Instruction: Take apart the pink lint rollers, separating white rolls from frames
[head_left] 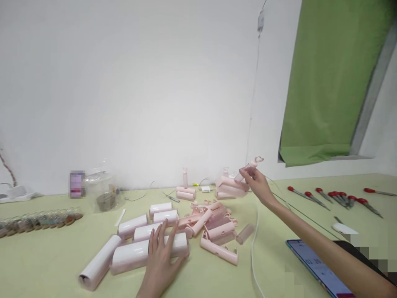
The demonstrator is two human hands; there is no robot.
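Note:
My left hand (164,252) lies with its fingers spread over a white roll (130,255) at the front of a group of several white rolls. My right hand (256,182) is raised near the wall, its fingers closed round a clear pink tube with a heart-shaped loop (259,159) on top. Just beyond that hand stands a pink holder (229,188). Between the hands lies a pile of pink plastic parts (217,223), with a loose clear tube (245,234) at its right edge.
Red-handled tools (339,198) and a phone (319,265) are on the right. A white cable (254,248) crosses the green table (217,281). At the left are a clear container (104,194) and a row of small round items (40,220).

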